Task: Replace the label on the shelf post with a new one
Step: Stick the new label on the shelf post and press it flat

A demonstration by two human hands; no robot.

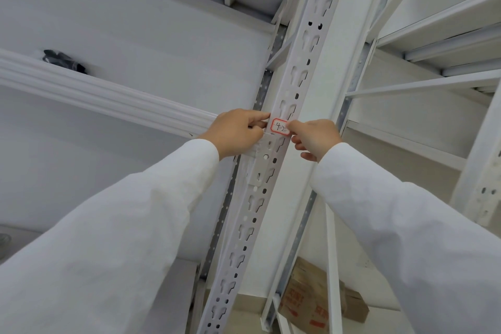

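Note:
A white perforated shelf post runs up the middle of the head view. On it sits a small white label with a red border and handwritten characters. My left hand touches the label's left edge with its index finger and thumb. My right hand presses a fingertip on the label's right edge. Both arms wear white sleeves. Whether the label is fully stuck to the post cannot be told.
A white shelf beam meets the post from the left, with a dark object on the shelf above it. More white shelving stands to the right. A brown cardboard box lies low by the post's foot.

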